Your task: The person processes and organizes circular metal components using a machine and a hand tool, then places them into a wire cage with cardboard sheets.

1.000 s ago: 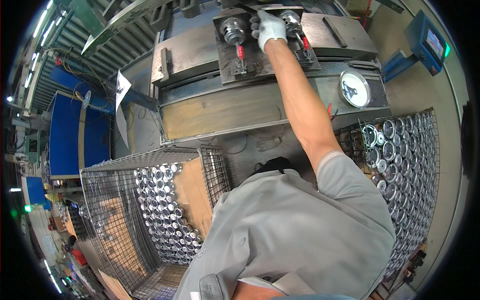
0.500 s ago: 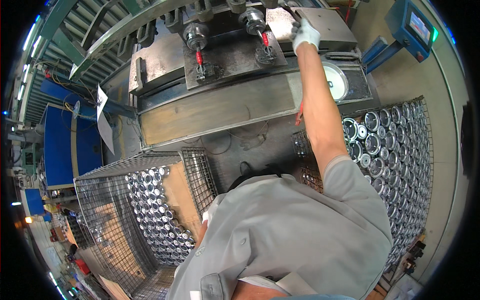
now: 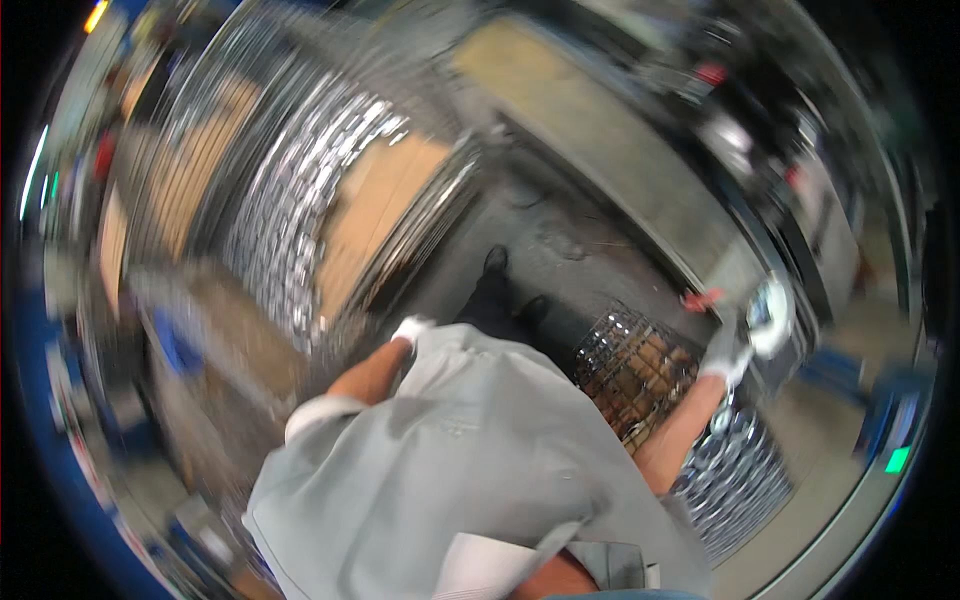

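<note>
The whole view is smeared by motion. My right hand point(image 3: 728, 350), in a white glove greyed at the fingers, is beside a round white dish point(image 3: 770, 316) at the bench's right end. Whether it touches the dish or holds anything is lost in the blur. Close to my waist is my left hand point(image 3: 413, 328), also gloved in white, its fingers unclear. It is nearest to the wire mesh crate point(image 3: 425, 215) on the left, where rows of shiny round metal parts point(image 3: 285, 205) lie beside brown cardboard point(image 3: 375, 215).
A long bench point(image 3: 600, 140) runs from the upper middle toward the right, with a blurred machine point(image 3: 740, 130) behind it. More metal parts point(image 3: 735, 475) fill a stack below my right arm, beside another wire basket point(image 3: 635, 365). A red-handled tool point(image 3: 700, 299) is at the bench edge.
My view has swung round to the left. My right hand has come back from the machine to beside the white dish. My left hand, mostly hidden before, now shows by my waist.
</note>
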Available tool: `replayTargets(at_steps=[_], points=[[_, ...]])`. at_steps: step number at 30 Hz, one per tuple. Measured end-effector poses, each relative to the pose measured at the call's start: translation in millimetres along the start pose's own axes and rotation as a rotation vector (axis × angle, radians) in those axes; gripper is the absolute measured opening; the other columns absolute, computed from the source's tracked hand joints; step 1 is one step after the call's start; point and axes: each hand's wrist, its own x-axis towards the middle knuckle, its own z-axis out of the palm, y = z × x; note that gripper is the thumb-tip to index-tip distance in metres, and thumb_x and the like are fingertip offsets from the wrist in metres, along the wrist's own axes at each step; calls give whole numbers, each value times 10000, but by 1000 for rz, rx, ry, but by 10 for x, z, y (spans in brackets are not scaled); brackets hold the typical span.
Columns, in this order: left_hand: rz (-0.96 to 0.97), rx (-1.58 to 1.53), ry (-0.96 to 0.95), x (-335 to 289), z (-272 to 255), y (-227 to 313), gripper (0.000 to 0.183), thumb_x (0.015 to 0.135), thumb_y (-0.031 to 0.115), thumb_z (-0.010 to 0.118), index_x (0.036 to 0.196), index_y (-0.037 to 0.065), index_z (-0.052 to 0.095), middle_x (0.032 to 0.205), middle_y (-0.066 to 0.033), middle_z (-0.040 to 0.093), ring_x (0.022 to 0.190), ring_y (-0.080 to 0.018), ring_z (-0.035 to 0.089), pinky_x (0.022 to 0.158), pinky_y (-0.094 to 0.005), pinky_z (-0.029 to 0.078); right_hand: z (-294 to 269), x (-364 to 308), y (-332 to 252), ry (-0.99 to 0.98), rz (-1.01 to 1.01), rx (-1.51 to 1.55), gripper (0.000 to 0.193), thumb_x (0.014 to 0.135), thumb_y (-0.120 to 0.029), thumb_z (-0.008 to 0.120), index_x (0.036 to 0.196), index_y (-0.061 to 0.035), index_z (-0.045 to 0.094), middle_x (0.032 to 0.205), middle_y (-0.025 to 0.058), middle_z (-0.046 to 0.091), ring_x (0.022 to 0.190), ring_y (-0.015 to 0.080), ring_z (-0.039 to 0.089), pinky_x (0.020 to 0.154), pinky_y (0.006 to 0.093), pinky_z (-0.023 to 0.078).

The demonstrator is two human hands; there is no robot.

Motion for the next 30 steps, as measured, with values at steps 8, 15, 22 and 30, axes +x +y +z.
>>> replayTargets(at_steps=[8,15,22,30], points=[[-1061,-1054,709,-1171,407,-171,387,770,289,669,1063,41,619,1055,-155,656,1004,-297,615,890,-353,465,1976,-1811,-205,-405,872,-415,587,909,-499,502,1234,-11,488,1056,166,596,779,215,561,604,321,460],[-1415,-935,1038,-1987,597,-1848,385,766,250,683,1075,33,606,1024,-164,646,973,-303,613,884,-376,464,4612,-3313,321,-1044,422,-832,197,923,-216,568,1028,-49,574,734,22,593,514,82,494,457,225,414],[-1565,-1232,730,-1422,1974,-3856,359,733,258,710,1010,41,641,1083,-164,635,1024,-283,598,896,-356,456,6837,-4816,2967,-1711,-267,-1184,347,847,-222,628,1127,-20,590,1033,183,645,905,268,634,831,336,477],[-1597,-1053,993,-742,2342,-5429,834,672,242,763,1367,52,343,1286,-253,437,1189,-413,443,1015,-439,369,8107,-6816,5235,-1956,-848,-1200,741,771,-265,698,1401,-138,330,1270,262,456,1119,402,508,952,426,430]])
